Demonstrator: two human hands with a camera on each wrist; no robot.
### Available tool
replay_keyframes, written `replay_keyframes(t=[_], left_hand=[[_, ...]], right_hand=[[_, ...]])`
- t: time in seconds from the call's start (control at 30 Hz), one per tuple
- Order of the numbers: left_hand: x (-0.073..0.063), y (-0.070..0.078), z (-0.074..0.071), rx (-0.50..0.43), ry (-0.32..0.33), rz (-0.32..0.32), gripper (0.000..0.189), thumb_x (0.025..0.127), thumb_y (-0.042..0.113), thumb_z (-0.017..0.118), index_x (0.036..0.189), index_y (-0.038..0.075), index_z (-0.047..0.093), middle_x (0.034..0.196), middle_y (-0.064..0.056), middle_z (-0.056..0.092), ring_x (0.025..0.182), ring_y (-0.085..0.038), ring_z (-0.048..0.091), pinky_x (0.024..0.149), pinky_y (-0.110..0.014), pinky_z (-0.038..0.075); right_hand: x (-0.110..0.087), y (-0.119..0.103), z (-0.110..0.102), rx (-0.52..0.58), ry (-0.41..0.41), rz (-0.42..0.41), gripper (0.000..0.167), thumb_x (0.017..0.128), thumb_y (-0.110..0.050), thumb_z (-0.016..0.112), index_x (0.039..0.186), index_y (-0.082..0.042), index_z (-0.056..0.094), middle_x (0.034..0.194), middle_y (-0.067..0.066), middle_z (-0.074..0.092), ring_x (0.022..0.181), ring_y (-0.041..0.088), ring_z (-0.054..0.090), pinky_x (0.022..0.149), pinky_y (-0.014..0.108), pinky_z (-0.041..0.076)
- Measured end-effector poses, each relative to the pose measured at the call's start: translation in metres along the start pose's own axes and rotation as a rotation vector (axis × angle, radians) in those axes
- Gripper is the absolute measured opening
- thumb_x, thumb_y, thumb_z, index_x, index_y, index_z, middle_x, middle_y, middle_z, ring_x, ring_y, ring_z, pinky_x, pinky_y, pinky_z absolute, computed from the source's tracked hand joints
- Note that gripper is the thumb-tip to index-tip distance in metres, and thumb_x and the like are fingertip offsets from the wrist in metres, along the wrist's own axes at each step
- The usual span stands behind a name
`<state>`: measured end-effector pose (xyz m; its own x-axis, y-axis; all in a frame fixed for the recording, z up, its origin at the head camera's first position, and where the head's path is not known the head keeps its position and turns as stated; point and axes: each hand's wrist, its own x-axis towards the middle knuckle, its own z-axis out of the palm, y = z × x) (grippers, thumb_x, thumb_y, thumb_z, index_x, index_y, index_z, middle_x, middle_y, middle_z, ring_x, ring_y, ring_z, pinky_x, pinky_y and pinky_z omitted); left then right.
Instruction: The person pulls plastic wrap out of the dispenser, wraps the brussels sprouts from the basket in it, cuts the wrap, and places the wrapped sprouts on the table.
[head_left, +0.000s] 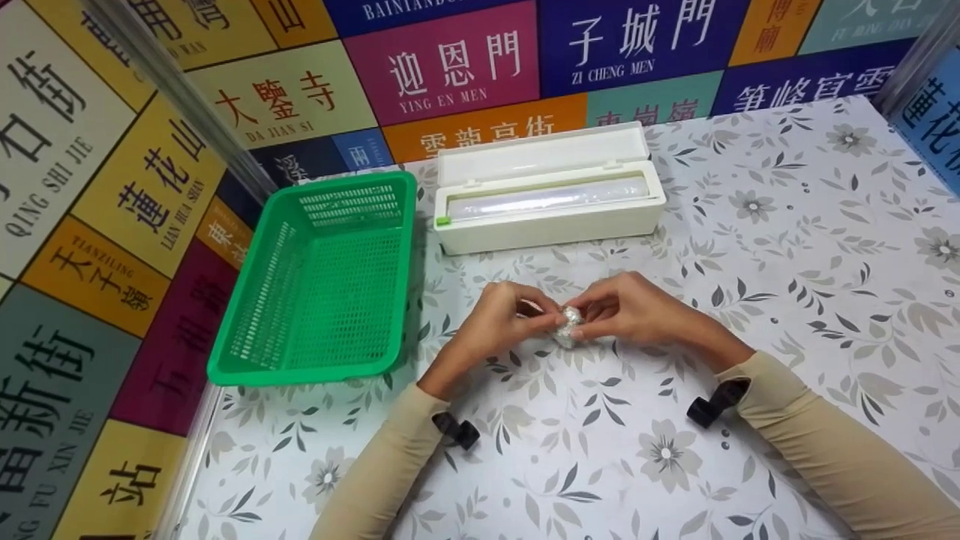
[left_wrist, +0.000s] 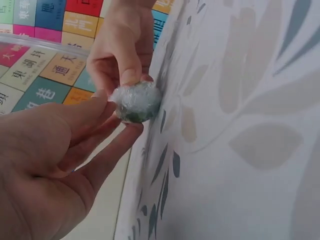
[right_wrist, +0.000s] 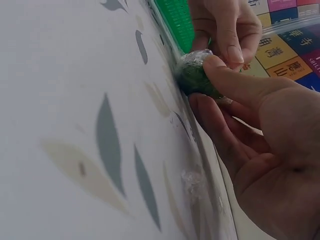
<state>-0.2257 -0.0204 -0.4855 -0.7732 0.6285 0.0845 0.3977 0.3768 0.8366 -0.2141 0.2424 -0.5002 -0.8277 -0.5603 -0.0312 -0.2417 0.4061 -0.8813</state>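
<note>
A small round green item wrapped in crinkled clear film [head_left: 568, 328] is held between both hands, just above the table. In the right wrist view its green side [right_wrist: 195, 80] shows through the film; its exact kind cannot be told. My right hand [head_left: 637, 311] pinches it between thumb and fingers. From the other side my left hand [head_left: 499, 319] pinches at the film's edge, one finger touching the underside in the left wrist view. Behind the hands lies a white film box [head_left: 551, 234], its lid raised and a roll of clear film [head_left: 555, 198] inside.
A green perforated basket [head_left: 311, 379] stands left of the hands, beside the box. The tablecloth [head_left: 525, 480] has a grey leaf and flower print. Panels of coloured lettering [head_left: 461, 67] border the table at the back and left. Crinkled clear film [right_wrist: 191, 181] shows in the right wrist view.
</note>
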Motion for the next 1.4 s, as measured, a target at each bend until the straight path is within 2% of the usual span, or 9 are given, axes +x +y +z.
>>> replay_keyframes(t=[0.17, 0.33, 0.6, 0.83, 1.0, 1.1, 1.2, 1.3, 1.4], left_hand=[[0.000, -0.012, 0.000, -0.162, -0.017, -0.074, 0.025, 0.090, 0.013, 0.090, 0.110, 0.006, 0.077, 0.105, -0.009, 0.082, 0.095, -0.013, 0.079, 0.090, -0.027, 0.064], [-0.001, -0.016, -0.001, -0.202, -0.051, -0.051, 0.020, 0.092, 0.011, 0.088, 0.107, 0.005, 0.078, 0.105, -0.009, 0.081, 0.097, -0.016, 0.078, 0.094, -0.031, 0.064], [-0.002, -0.019, -0.006, -0.226, -0.136, -0.016, 0.025, 0.086, -0.001, 0.088, 0.107, 0.001, 0.075, 0.107, -0.012, 0.080, 0.100, -0.021, 0.078, 0.093, -0.033, 0.064], [-0.005, -0.019, -0.008, -0.197, -0.134, -0.004, 0.027, 0.084, -0.002, 0.090, 0.106, 0.002, 0.075, 0.105, -0.011, 0.080, 0.097, -0.018, 0.078, 0.091, -0.032, 0.066], [-0.004, -0.020, -0.004, -0.253, -0.062, 0.011, 0.023, 0.084, -0.007, 0.088, 0.100, -0.002, 0.073, 0.104, -0.014, 0.077, 0.098, -0.019, 0.078, 0.093, -0.033, 0.066], [0.000, -0.021, 0.000, -0.282, 0.019, 0.029, 0.021, 0.085, -0.009, 0.086, 0.099, -0.004, 0.072, 0.106, -0.016, 0.076, 0.102, -0.020, 0.078, 0.097, -0.033, 0.065], [0.003, -0.020, 0.005, -0.264, 0.071, 0.044, 0.024, 0.087, -0.011, 0.083, 0.107, -0.004, 0.073, 0.110, -0.017, 0.076, 0.105, -0.022, 0.078, 0.097, -0.032, 0.065], [0.005, -0.019, 0.008, -0.232, 0.086, 0.045, 0.031, 0.088, -0.014, 0.079, 0.117, -0.003, 0.073, 0.115, -0.018, 0.077, 0.107, -0.025, 0.078, 0.097, -0.031, 0.064], [0.006, -0.018, 0.010, -0.216, 0.066, 0.033, 0.034, 0.089, -0.017, 0.075, 0.120, -0.004, 0.073, 0.117, -0.020, 0.077, 0.108, -0.027, 0.079, 0.097, -0.030, 0.064]], right_hand=[[0.001, -0.001, -0.002, 0.000, -0.073, -0.061, 0.045, 0.091, -0.020, 0.089, 0.134, -0.016, 0.077, 0.121, 0.004, 0.078, 0.108, 0.020, 0.076, 0.098, 0.028, 0.063], [0.000, -0.002, -0.003, -0.014, -0.097, -0.066, 0.036, 0.101, -0.021, 0.078, 0.137, -0.020, 0.076, 0.127, -0.002, 0.077, 0.119, 0.019, 0.072, 0.107, 0.030, 0.057], [0.000, -0.002, 0.001, 0.036, -0.061, -0.104, 0.030, 0.096, -0.017, 0.083, 0.126, -0.013, 0.080, 0.114, 0.006, 0.078, 0.104, 0.020, 0.077, 0.096, 0.027, 0.063], [0.000, -0.003, 0.001, -0.029, -0.062, -0.013, 0.033, 0.094, -0.030, 0.087, 0.122, -0.014, 0.081, 0.107, 0.003, 0.083, 0.094, 0.017, 0.079, 0.087, 0.027, 0.065], [-0.001, -0.004, 0.001, -0.001, -0.007, -0.027, 0.033, 0.092, -0.027, 0.089, 0.122, -0.014, 0.083, 0.111, 0.004, 0.083, 0.096, 0.017, 0.081, 0.087, 0.027, 0.065], [0.000, -0.003, 0.002, 0.021, 0.078, -0.088, 0.036, 0.089, -0.019, 0.091, 0.124, -0.012, 0.081, 0.115, 0.007, 0.082, 0.099, 0.019, 0.081, 0.087, 0.027, 0.066], [0.001, -0.003, 0.003, -0.034, 0.146, -0.165, 0.040, 0.085, -0.013, 0.093, 0.123, -0.012, 0.080, 0.116, 0.006, 0.079, 0.102, 0.020, 0.080, 0.089, 0.027, 0.065], [0.002, -0.002, 0.004, -0.101, 0.172, -0.192, 0.042, 0.083, -0.009, 0.095, 0.121, -0.013, 0.078, 0.116, 0.003, 0.075, 0.105, 0.020, 0.076, 0.092, 0.028, 0.065], [0.001, -0.002, 0.006, -0.107, 0.130, -0.146, 0.044, 0.082, -0.006, 0.094, 0.119, -0.014, 0.072, 0.118, 0.002, 0.071, 0.108, 0.019, 0.074, 0.094, 0.029, 0.065]])
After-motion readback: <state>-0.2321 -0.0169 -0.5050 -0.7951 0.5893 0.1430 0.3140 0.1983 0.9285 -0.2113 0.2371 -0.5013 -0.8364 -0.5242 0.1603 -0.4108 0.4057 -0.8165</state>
